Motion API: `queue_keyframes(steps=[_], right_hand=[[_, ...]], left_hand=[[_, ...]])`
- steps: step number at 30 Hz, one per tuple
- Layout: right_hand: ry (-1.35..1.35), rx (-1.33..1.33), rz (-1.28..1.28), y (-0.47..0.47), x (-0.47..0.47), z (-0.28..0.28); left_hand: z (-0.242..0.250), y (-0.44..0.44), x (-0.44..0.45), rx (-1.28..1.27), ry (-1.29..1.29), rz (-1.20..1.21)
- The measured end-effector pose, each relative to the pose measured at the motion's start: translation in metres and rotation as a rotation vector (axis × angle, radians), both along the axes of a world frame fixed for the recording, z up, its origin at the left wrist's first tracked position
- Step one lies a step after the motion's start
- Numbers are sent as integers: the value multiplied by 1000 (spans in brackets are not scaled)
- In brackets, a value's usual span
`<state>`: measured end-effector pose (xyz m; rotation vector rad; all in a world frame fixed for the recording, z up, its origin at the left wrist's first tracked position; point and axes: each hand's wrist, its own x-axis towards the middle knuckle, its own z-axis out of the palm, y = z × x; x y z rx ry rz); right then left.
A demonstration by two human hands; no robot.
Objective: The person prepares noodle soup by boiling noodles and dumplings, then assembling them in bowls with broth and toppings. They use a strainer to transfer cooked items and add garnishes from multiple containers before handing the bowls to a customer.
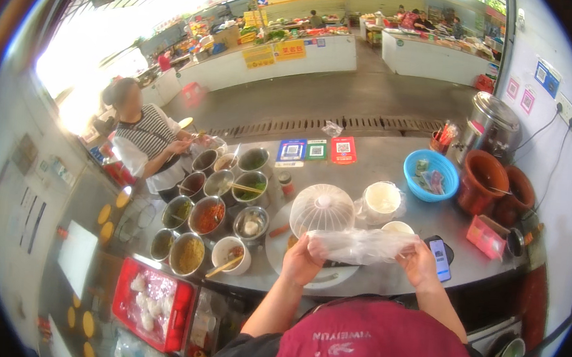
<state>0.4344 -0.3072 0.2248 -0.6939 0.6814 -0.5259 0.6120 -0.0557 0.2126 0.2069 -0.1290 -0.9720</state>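
A clear plastic bag [363,246] is stretched sideways between my two hands over the front of the steel counter [286,178]. My left hand [302,262] grips its left end, and my right hand [418,264] holds the right end. Just behind the bag stands a white mesh dome cover [322,211] on a round white board [276,247], partly hidden by the bag and my left hand. A stack of white bowls [383,199] in plastic wrap is to the dome's right, with another pale bowl [398,227] by my right hand. A phone [440,261] lies right of that hand.
Several steel pots of toppings [207,215] crowd the counter's left side. A person [144,136] stands beyond them. At right are a blue plastic basket [430,176], brown clay pots [482,182] and a large steel container [494,121]. A red crate [152,306] sits lower left.
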Motion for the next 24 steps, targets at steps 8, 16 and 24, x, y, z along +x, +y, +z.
queue_keyframes(steps=[8, 16, 24], right_hand=[[-47, -321, 540, -52, -14, 30], [197, -1421, 821, -44, 3, 70], [494, -1946, 90, -90, 1, 36]], left_hand=[[-28, -45, -43, 1130, -709, 36], [33, -126, -90, 1330, -1630, 207], [7, -101, -67, 1485, -1692, 563]])
